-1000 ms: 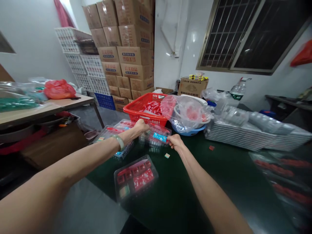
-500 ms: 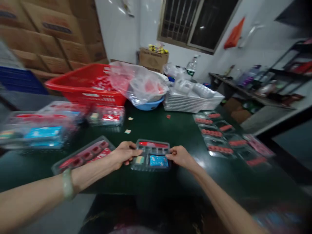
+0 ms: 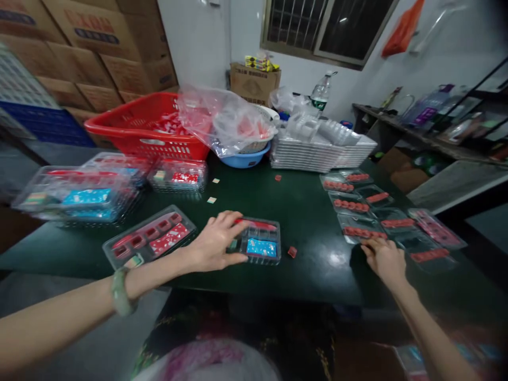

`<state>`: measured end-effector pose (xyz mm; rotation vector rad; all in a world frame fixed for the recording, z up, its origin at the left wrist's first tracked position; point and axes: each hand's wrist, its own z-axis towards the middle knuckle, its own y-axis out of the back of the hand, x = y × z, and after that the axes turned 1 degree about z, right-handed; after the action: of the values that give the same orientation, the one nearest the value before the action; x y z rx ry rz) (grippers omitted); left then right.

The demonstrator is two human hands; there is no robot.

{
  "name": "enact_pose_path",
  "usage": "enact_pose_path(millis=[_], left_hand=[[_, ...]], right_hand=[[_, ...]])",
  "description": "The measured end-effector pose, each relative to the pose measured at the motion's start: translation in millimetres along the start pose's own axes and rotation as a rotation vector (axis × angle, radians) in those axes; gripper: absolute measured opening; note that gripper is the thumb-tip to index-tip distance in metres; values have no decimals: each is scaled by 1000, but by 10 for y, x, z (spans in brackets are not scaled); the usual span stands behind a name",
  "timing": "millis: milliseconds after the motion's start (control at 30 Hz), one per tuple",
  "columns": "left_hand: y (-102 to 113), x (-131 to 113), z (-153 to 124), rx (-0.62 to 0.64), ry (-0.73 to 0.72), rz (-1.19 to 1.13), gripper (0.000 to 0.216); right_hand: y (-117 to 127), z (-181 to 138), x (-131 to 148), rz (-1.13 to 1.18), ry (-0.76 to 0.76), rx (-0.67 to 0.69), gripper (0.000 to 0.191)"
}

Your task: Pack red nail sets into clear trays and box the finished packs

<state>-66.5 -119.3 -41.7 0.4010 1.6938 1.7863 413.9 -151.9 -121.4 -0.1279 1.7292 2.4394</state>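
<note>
A clear plastic tray (image 3: 273, 260) lies in front of me, with a blue patterned packet (image 3: 262, 247) and a long red item (image 3: 260, 224) in its compartments. My left hand (image 3: 216, 241), with a pale green bangle above the wrist, grips the tray's left end between thumb and fingers. Just right of the tray lies a small red piece (image 3: 292, 252). My right hand (image 3: 384, 260) is at the near edge of a clear pack with a row of red pieces (image 3: 359, 233). Its fingers are bent together; what they pinch, if anything, is hidden.
Left of my hand is a tray with a red packet (image 3: 170, 239). Packed clear boxes (image 3: 85, 198) are piled at the left. Behind stand a red basket (image 3: 146, 140), a blue basin (image 3: 246, 159) and stacked clear trays (image 3: 305, 153). More red-piece packs (image 3: 399, 223) lie at the right.
My right hand has left the tray's right edge and moved right to the red-piece packs. My left hand now spans the tray's left end. A small red piece now shows beside the tray.
</note>
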Motion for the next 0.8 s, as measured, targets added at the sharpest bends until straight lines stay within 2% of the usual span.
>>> enact_pose_path(millis=[67, 133, 300, 400, 500, 567, 700, 733, 800], left_hand=[[-85, -31, -7, 87, -111, 37, 68], [-174, -5, -3, 119, -157, 31, 67], [-212, 60, 21, 89, -164, -20, 72], [-134, -29, 44, -15, -104, -99, 78], [-70, -205, 68, -217, -43, -317, 72], [-59, -348, 76, -284, 6, -601, 73], [-97, -584, 29, -323, -50, -1194, 103], [-104, -609, -4, -359, -77, -1249, 111], [-96, -599, -100, -456, -75, -1200, 117]], right_hand=[[12, -25, 85, -41, 102, -13, 20], [96, -74, 252, -91, 182, -52, 18], [421, -207, 687, -137, 233, -249, 14], [665, -223, 949, -84, 283, -356, 14], [948, -214, 1274, 2, 385, -459, 8], [1144, -218, 1521, 79, 465, -522, 7], [1516, -265, 2014, 254, 676, -591, 14], [1598, -279, 2122, 295, 738, -592, 16], [1737, -306, 2307, 355, 845, -582, 20]])
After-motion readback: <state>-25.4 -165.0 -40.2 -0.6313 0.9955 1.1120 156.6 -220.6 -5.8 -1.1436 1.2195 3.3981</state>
